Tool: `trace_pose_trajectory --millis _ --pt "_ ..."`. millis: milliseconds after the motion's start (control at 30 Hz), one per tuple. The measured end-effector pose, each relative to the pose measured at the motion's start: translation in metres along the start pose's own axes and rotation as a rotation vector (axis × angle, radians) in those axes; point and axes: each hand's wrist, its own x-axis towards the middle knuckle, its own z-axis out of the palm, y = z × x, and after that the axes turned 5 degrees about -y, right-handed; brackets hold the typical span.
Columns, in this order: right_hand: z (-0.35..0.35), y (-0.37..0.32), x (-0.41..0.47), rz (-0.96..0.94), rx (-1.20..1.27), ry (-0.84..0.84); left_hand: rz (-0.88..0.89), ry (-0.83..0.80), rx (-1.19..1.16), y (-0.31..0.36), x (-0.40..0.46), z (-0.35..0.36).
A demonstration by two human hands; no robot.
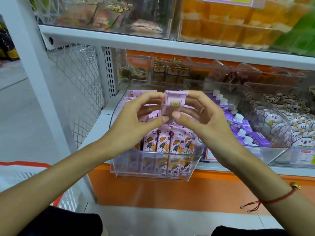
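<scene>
We hold a small pink snack packet (54, 104) up in front of us, above the clear bin (154, 167) that sits at the front edge of the white shelf (100, 123). Its face shows a picture of pale wafer sticks. Our left hand (136, 120) pinches the packet from the left side, thumb at its lower edge and fingers (150, 96) curled over its top corner. Our right hand (202, 116) pinches it from the right in the same way, thumb beneath and fingers over the top, so both thumbs nearly meet under the packet. A red string bracelet (279, 196) with a gold bead circles our right wrist.

Below the packet, the bin is packed with more pink packets (168, 143) standing upright in rows, printed with a cartoon child. Just to the right, another clear bin holds purple cartons (243, 130) with white caps, and beyond that lie koala-shaped sweets (289, 120). The shelf above carries orange jelly cups (226, 24) behind a clear panel. A white basket (25, 176) with a red rim stands at our lower left.
</scene>
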Motion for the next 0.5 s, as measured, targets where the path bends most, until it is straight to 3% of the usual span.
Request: trace_pose_trajectory --millis 200,367,500 --pt "0.001 -0.001 0.0 -0.051 -0.056 0.043 0.031 0.004 0.005 -0.002 -0.001 0.002" --pt "0.011 -0.006 -0.003 0.03 -0.226 0.212 0.112 0.153 0.284 0.0 -0.002 0.005" --pt "0.009 -0.006 0.0 0.089 -0.148 0.266 0.117 0.033 0.366 0.0 -0.005 0.009"
